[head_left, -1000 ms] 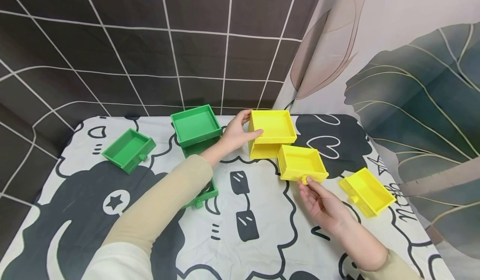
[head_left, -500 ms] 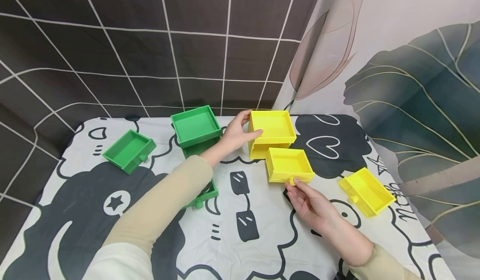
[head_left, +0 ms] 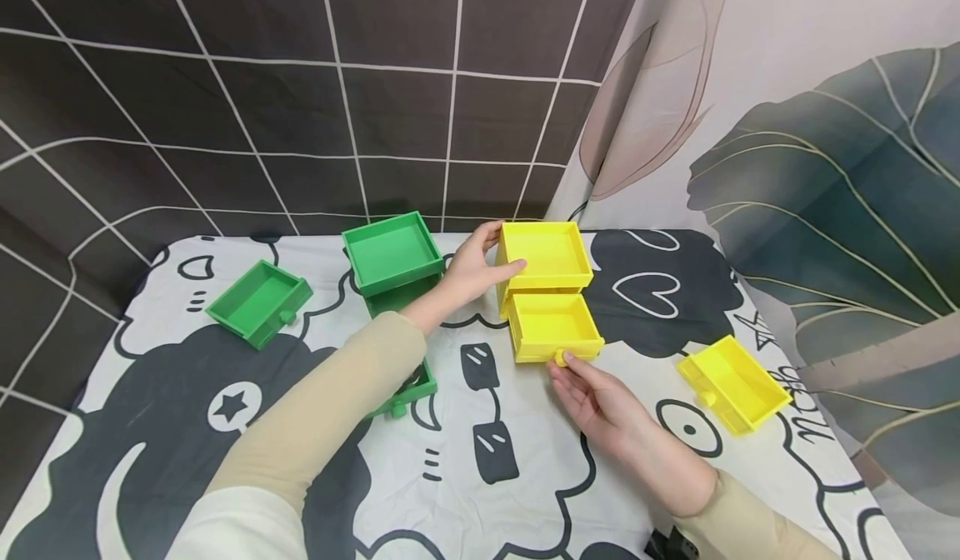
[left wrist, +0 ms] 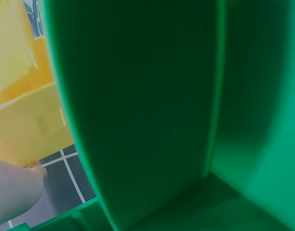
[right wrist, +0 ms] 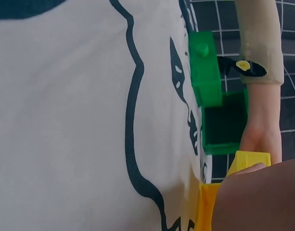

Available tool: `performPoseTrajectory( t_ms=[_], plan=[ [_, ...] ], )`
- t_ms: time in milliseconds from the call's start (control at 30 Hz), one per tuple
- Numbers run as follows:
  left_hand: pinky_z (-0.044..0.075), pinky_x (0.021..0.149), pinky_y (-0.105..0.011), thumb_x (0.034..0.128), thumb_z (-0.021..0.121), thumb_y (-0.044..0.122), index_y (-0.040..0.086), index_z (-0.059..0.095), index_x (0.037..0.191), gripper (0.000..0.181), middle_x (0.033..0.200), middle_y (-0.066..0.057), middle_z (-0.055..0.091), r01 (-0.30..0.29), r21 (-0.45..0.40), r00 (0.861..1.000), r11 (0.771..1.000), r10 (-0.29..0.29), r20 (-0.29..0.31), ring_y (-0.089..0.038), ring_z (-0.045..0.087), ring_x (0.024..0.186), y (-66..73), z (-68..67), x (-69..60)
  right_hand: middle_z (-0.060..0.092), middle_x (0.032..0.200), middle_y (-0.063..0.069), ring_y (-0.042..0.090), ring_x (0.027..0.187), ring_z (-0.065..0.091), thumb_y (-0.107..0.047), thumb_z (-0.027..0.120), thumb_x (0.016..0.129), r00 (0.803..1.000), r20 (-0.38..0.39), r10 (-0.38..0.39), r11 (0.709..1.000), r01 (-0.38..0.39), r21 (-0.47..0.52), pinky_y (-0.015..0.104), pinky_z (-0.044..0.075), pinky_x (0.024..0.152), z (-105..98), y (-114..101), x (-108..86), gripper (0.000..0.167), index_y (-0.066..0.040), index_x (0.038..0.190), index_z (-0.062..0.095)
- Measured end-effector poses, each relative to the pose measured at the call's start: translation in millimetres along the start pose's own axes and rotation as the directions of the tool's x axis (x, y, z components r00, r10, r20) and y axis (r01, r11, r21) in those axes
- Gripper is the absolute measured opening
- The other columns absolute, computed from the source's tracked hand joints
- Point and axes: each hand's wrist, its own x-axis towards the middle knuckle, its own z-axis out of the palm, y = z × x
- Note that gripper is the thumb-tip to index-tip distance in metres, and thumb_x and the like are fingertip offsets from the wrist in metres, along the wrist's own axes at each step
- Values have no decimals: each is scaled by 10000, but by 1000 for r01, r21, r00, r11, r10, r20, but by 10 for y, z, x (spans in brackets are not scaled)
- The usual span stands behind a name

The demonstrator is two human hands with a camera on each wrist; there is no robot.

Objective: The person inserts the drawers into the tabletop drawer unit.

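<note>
My left hand grips the left side of a yellow toy drawer cabinet, thumb at its top edge and fingers behind. The cabinet has a shallow tray-like top and a front opening. In front of that opening, my right hand pinches the round knob of a small yellow drawer. The drawer's back edge lies at the opening; whether it is inside cannot be told. In the left wrist view, the yellow cabinet shows beside the hand. The right wrist view shows part of the held drawer.
A second yellow drawer lies at the right. Left of the yellow cabinet stands a green cabinet, with a green drawer in front, partly hidden by my left arm. Another green drawer lies farther left. A patterned cloth covers the table.
My right hand has carried the yellow drawer leftward, from beside the cabinet's front right corner to in front of its opening. The left hand has stayed on the cabinet.
</note>
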Motion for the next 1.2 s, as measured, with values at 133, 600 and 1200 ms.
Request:
performPoseTrajectory(
  t_ms=[133,600,1200],
  plan=[
    [375,1313,-436,955,808,221,92,368,1622,809,1633,-122,474,2,5,1000,1000,-2,2,-291,405,1576,0,-1,-3,797,884,-29,34,870,770,-148,525,1122,1000,-4,-12,1000,12,-11,158,629,899,34,-1,29,270,-156,929,715],
    [364,1320,-427,951,810,204,79,371,1619,809,1628,-127,483,-14,-7,1000,1000,14,6,-293,409,1574,-2,-2,-1,804,867,-17,36,854,773,-157,543,1119,1000,22,-22,999,23,-42,150,632,875,73,-75,55,285,-142,918,744],
    [360,1322,-433,955,806,212,87,362,1625,814,1642,-119,468,4,-6,1000,1000,-4,7,-292,402,1578,9,-2,-5,806,890,-20,37,889,775,-143,539,1118,999,24,-27,999,28,-45,159,631,900,102,-95,75,296,-145,924,762]
  ],
)
